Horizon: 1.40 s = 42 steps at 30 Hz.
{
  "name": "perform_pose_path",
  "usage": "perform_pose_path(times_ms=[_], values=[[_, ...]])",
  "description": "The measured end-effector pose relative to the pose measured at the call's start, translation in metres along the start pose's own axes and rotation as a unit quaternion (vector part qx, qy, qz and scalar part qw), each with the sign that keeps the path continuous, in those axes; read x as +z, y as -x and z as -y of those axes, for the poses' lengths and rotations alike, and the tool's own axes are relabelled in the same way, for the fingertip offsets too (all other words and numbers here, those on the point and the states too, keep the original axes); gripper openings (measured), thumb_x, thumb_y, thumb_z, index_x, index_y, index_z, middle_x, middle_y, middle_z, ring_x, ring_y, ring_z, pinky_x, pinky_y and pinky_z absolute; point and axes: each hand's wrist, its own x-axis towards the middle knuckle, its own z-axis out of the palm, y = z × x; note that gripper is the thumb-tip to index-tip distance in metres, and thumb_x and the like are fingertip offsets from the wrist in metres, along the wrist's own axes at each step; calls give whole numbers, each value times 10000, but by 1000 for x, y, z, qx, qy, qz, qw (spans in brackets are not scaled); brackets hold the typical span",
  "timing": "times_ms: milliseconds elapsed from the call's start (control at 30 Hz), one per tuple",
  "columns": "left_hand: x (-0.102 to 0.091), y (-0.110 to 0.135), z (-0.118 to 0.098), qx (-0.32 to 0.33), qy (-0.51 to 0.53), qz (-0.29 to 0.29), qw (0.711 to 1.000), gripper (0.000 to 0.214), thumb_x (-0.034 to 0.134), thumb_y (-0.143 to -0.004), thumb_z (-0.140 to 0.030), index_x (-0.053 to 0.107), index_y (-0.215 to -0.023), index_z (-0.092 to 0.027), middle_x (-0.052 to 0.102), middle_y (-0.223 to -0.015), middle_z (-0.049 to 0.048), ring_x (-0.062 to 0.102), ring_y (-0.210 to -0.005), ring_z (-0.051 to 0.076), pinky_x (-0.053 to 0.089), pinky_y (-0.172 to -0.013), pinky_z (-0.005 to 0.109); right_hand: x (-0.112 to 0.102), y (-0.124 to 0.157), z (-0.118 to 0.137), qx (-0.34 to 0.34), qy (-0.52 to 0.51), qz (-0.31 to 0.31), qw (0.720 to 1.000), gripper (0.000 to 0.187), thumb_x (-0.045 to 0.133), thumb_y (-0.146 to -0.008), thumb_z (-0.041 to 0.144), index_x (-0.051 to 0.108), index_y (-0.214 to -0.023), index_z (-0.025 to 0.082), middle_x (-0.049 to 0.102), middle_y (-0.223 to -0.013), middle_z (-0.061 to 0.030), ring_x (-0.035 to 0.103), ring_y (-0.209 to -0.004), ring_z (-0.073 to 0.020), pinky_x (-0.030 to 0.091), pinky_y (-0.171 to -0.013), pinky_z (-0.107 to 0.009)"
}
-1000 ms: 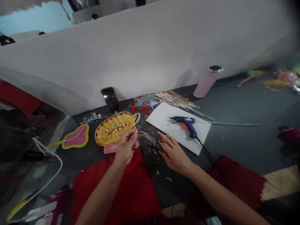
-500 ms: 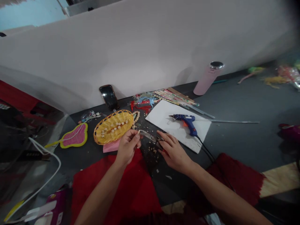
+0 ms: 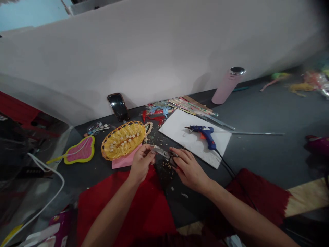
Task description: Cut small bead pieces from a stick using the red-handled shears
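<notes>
Right hand point(image 3: 190, 168) grips scissors point(image 3: 162, 152), left hand point(image 3: 142, 161) pinches a small piece point(image 3: 154, 147); bits point(image 3: 169, 167) lie on the worktop point(image 3: 262, 154), this cut seemingly unfinished

Plain pale-grey panel point(image 3: 154, 51) stands upright along far edge of dark-grey table point(image 3: 259, 115); light-blue surface point(image 3: 38, 13) visible above panel's top edge at upper left; red structure point(image 3: 15, 107) beyond table's left end, surroundings there too dark to resolve; lighting dim, with soft shadows point(image 3: 202, 83) on the panel.

scissors point(image 3: 162, 152): partly hidden by right hand point(image 3: 191, 168) | small piece point(image 3: 154, 147) in left hand point(image 3: 141, 162): unidentifiable | purple item point(image 3: 319, 144): cut off
</notes>
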Motion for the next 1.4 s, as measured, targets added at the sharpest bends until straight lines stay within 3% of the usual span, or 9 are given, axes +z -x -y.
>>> perform_pose_path(times_ms=[467, 700, 800, 867, 967, 1400], values=[[-1, 0, -3, 16, -58, -8, 998, 162, 640, -739, -296, 546, -768, -167, 507, -631, -45, 413, -489, 52, 318, -472, 173, 2, 0, -4, -19, -40, -6, 999, 242, 448, -764, 49, 525, -962, 164, 430, -1293, -148, 395, -1187, -262, 393, -964, -487], [-1, 5, -10, 23, -108, -14, 994, 157, 625, -750, -302, 548, -746, -165, 505, -599, -42, 410, -497, 67, 312, -478, 175, 6, 2, -4, 27, -105, -34, 994, 369, 521, -742, 108, 430, -1096, 164, 458, -1250, -162, 426, -1185, -242, 416, -955, -444], [0, 7, -12, 27, -124, -10, 992, 157, 618, -756, -305, 549, -743, -164, 492, -561, -44, 407, -490, 75, 312, -479, 178, 6, 1, -2, 42, -102, -40, 993, 521, 542, -770, 192, 333, -1246, 154, 475, -1240, -165, 455, -1158, -254, 426, -939, -456], [0, 9, -12, 27, -135, -7, 990, 155, 612, -760, -307, 551, -750, -164, 490, -557, -44, 410, -498, 79, 317, -488, 180, 4, 0, 0, 56, -92, -30, 994, 581, 549, -780, 237, 293, -1295, 150, 493, -1223, -161, 480, -1123, -262, 436, -923, -457], [1, 10, -11, 30, -150, 1, 988, 149, 601, -770, -301, 543, -749, -166, 483, -569, -45, 405, -511, 78, 318, -498, 181, 1, -1, 1, 72, -76, 8, 994, 509, 547, -785, 246, 367, -1255, 171, 543, -1150, -130, 522, -1042, -256, 446, -897, -446], [3, 9, -4, 12, -155, 6, 988, 123, 582, -777, -282, 528, -772, -172, 480, -558, -53, 421, -493, 78, 334, -482, 182, -5, 0, -2, 98, -22, 75, 992, 493, 468, -676, 83, 449, -1165, 149, 560, -1043, -101, 523, -984, -223, 445, -872, -351]])
